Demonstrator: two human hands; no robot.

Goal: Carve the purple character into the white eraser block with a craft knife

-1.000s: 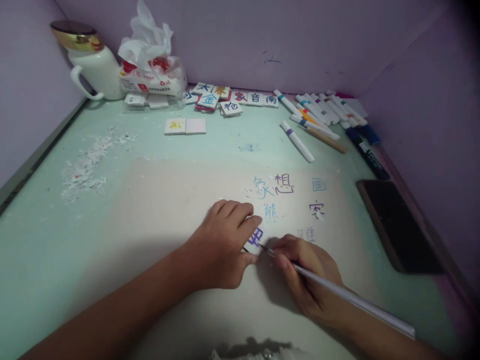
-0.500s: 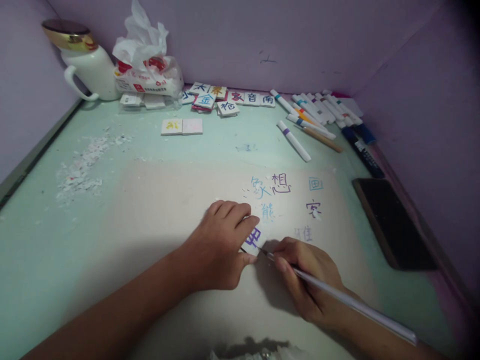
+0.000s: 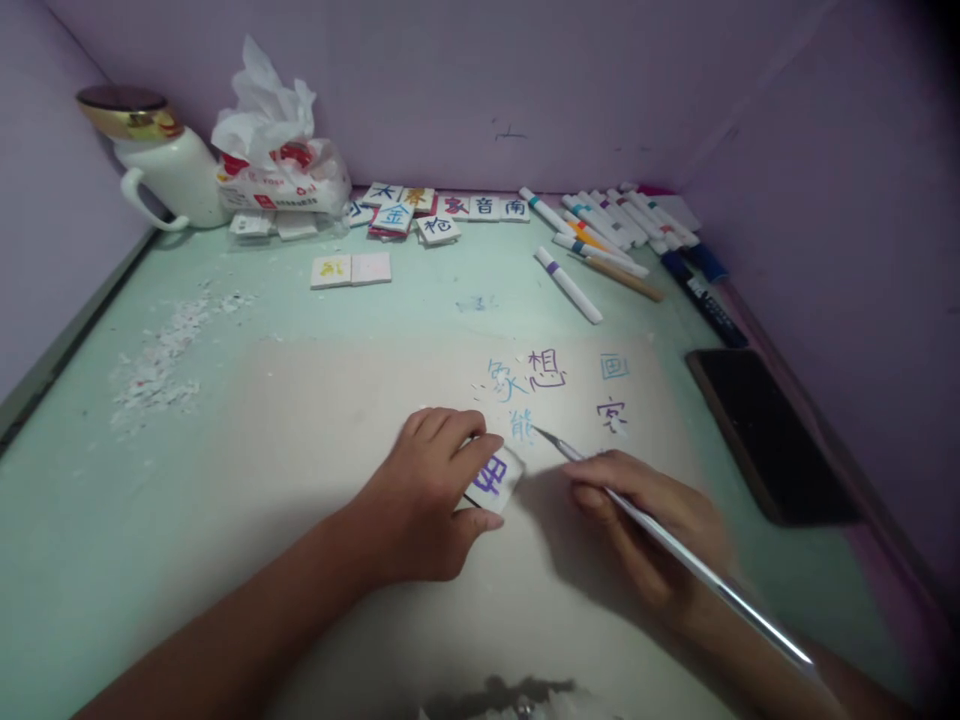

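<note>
A small white square tile point(image 3: 507, 488) with a purple character lies tilted on the pale board point(image 3: 337, 400). Thumb and fingers of my left hand point(image 3: 427, 500) are closed on its edges, hiding its left part. In my right hand point(image 3: 652, 520) is a slim silver craft knife point(image 3: 697, 570), gripped like a pen. Its pointed tip is raised to the upper right of the tile, apart from it, near a blue character drawn on the board. Other blue and purple characters are written around there.
Lettered tiles point(image 3: 394, 216) and two paler tiles point(image 3: 351, 270) lie toward the back. Markers point(image 3: 568, 286) are grouped at back right, above a dark phone point(image 3: 772, 435). White shavings point(image 3: 169, 360) are scattered left, near a white mug point(image 3: 169, 180) and tissue pack point(image 3: 281, 185).
My right hand has lifted the craft knife's tip off the tile and moved it up and right. My left hand still holds the tile. The whole view has shifted slightly.
</note>
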